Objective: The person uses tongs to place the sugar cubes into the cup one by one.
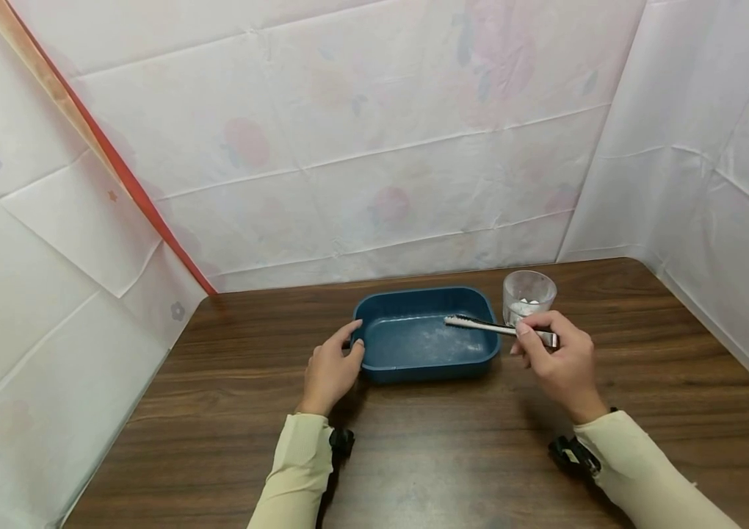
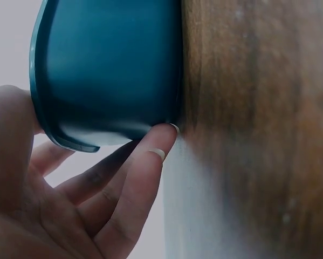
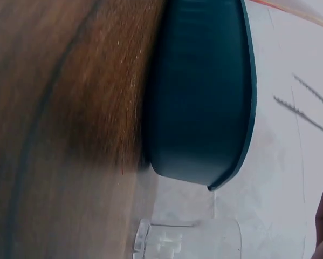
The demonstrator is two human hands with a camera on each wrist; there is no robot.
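A dark blue rectangular dish (image 1: 427, 373) with rounded corners sits on the table. My left hand (image 1: 331, 371) grips its left end, the thumb over the rim and the other fingers along the outer wall (image 2: 107, 70). Between thumb and fingers, my right hand (image 1: 562, 360) holds metal tongs (image 1: 480, 325) nearly level, reaching over the dish's right side. The serrated tong tips (image 3: 299, 111) stand apart with nothing between them in the right wrist view. Just beyond the right hand is a clear glass (image 1: 529, 286) with small whitish pieces in the bottom. Pale smudges mark the dish's floor.
The brown wood-grain table (image 1: 229, 411) ends at a pale printed cloth (image 1: 361, 147) hanging behind it and along both sides. A red and orange strip (image 1: 130, 180) runs down the cloth at the left. Dark cameras (image 1: 573, 454) are strapped at both wrists.
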